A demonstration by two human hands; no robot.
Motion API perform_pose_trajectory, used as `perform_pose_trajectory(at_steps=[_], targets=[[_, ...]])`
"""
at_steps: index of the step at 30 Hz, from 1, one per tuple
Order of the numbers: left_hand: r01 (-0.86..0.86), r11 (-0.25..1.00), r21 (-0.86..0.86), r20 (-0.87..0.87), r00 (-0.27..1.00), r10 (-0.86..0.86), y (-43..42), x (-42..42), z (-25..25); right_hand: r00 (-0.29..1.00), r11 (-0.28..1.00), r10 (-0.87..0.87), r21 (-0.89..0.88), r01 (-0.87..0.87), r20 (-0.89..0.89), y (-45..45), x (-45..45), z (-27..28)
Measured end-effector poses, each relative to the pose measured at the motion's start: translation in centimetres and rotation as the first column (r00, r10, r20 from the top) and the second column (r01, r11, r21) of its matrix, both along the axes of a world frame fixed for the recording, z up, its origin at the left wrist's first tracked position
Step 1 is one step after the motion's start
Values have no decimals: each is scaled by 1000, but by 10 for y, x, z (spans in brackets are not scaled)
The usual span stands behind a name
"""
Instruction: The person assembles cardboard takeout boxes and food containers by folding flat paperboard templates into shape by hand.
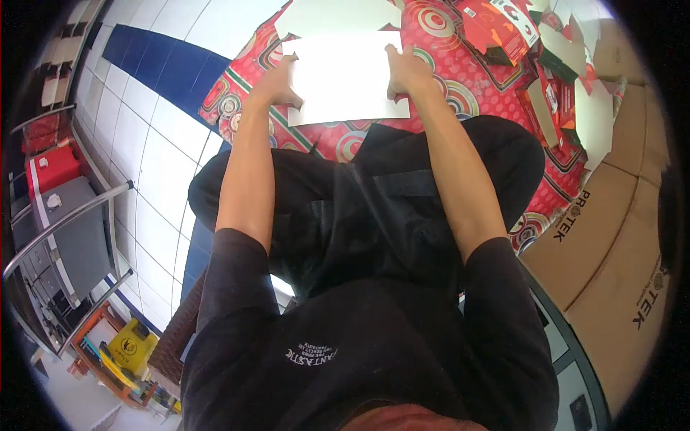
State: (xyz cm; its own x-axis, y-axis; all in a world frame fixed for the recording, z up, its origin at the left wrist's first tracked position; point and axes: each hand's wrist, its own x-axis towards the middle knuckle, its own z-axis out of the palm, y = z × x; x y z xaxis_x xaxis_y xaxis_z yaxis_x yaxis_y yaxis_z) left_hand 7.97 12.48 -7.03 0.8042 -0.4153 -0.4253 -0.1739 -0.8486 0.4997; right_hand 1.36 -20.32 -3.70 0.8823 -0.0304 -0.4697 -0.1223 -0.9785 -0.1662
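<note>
A white cardboard sheet (350, 82), which looks like an unfolded carton with its plain side up, lies in front of my crossed legs. My left hand (275, 80) grips its left edge, the thumb near the closer corner and the fingers toward the far corner. On the opposite edge, my right hand (411, 75) holds it in much the same way. Beyond the sheet a wide white flap (338, 16) with angled sides extends away from me. Glare washes out the sheet's middle. The undersides of both hands are hidden.
Red patterned cloth (460, 93) lies under the work. Red printed cartons (501, 30), some partly folded, are piled at the far right. Large brown cardboard (604, 215) lies along the right side. White floor tiles (154, 208) and a metal-framed rack (72, 215) are on the left.
</note>
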Motion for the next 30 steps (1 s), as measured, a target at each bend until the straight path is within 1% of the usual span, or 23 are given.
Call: perform_pose_trajectory(at_steps=[1, 3, 4, 5, 6, 7, 8, 9, 10, 11, 13, 14, 15, 17, 19, 20, 21, 22, 23, 26, 28, 29, 30], targets=[[-11, 1000, -10, 16, 1000, 11, 1, 0, -1, 1000, 1000, 0, 1, 0, 1, -4, 2, -7], [-11, 1000, -29, 13, 1000, 12, 3, 0, 0, 977, 957, -210, 212, 200, 29, -14, 12, -30], [-11, 999, -50, 9, 1000, 12, 2, -1, 2, 977, 957, -212, 211, 201, 31, -17, 18, -41], [-10, 999, -52, 10, 1000, 10, 0, -2, 5, 966, 942, -259, 228, 246, 27, -20, 23, -52], [-14, 1000, -26, -41, 999, 13, 0, -1, 9, 952, 925, -305, 245, 290, 23, -22, 24, -53], [-18, 1000, 2, -90, 996, 18, -2, -1, 14, 952, 925, -306, 244, 291, 25, -27, 23, -54], [-17, 1000, 2, -88, 996, 17, -2, -2, 15, 950, 909, -310, 280, 309, -42, -33, 22, -54], [9, 999, -42, -57, 998, -11, 2, -2, 8, 945, 891, -309, 315, 328, -110, -34, 21, -52], [35, 996, -85, -24, 999, -37, 7, -1, 3, 945, 891, -309, 316, 327, -108, -34, 23, -56], [35, 996, -84, -25, 999, -37, 12, 1, -2, 939, 886, -332, 313, 343, -89, -32, 23, -62], [-101, 982, -162, -151, 986, 76, 18, 6, -12, 932, 880, -357, 310, 360, -68, -29, 22, -57], [-100, 982, -160, -151, 986, 76, 16, 9, -19, 928, 878, -355, 301, 372, -111, -29, 23, -54], [-247, 957, -153, -158, 962, 223, 15, 13, -29, 924, 876, -351, 293, 382, -155, -28, 23, -51], [-388, 910, -143, -159, 917, 366, 13, 11, -42, 930, 884, -340, 292, 366, -136, -28, 23, -58], [-371, 929, 9, 75, 926, 369, 8, 7, -46, 937, 891, -331, 289, 350, -116, -29, 25, -58], [-370, 929, 10, 77, 927, 368, 5, 7, -48, 935, 888, -327, 293, 355, -139, -30, 26, -58], [-416, 908, 54, 56, 909, 413, 2, 5, -45, 932, 885, -323, 297, 359, -165, -31, 27, -59], [-460, 882, 98, 38, 888, 459, -1, 3, -43, 932, 884, -321, 301, 358, -166, -31, 27, -60], [-461, 881, 103, 39, 887, 460, -3, 1, -39, 929, 880, -334, 302, 367, -159, -31, 27, -61], [-454, 886, 90, 77, 891, 448, -17, -8, -5, 927, 885, -344, 280, 373, -150, -25, 27, -52], [-360, 930, 79, 166, 924, 344, -32, -12, 13, 925, 891, -349, 253, 378, -150, -22, 24, -47], [-356, 931, 82, 164, 926, 340, -42, -14, 16, 934, 900, -346, 249, 358, -92, -21, 21, -47], [-322, 927, 192, 298, 919, 258, -52, -13, 16, 939, 908, -341, 245, 338, -32, -19, 21, -48]])
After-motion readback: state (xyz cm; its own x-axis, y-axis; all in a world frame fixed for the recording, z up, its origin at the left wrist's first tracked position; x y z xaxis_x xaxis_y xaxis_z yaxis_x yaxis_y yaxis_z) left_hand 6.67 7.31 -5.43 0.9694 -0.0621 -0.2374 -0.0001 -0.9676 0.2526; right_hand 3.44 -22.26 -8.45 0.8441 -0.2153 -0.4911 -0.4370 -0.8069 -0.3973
